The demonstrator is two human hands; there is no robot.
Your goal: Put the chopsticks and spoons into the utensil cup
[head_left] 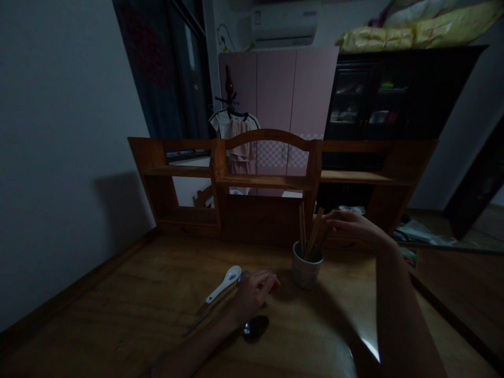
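A light grey cup (306, 273) stands upright on the wooden table with several chopsticks (313, 236) leaning in it. Above its right side, my right hand (352, 226) has its fingers pinched at the upper end of a dark chopstick that slants down into the cup. My left hand (252, 296) rests low over the table, left of the cup, with loosely bent fingers and nothing visible in them. Beside it lie a white ceramic spoon (224, 283) and a thin long-handled metal utensil (210, 311), whose far end is partly behind the hand. A dark metal spoon (255, 327) lies nearer, its handle hidden by my left forearm.
A wooden shelf unit (268, 182) runs along the table's back edge, close behind the cup. A white wall (71, 157) borders the table (149, 294) on the left. Farther back are a pink wardrobe (275, 94), a clothes stand and a dark cabinet (417, 105).
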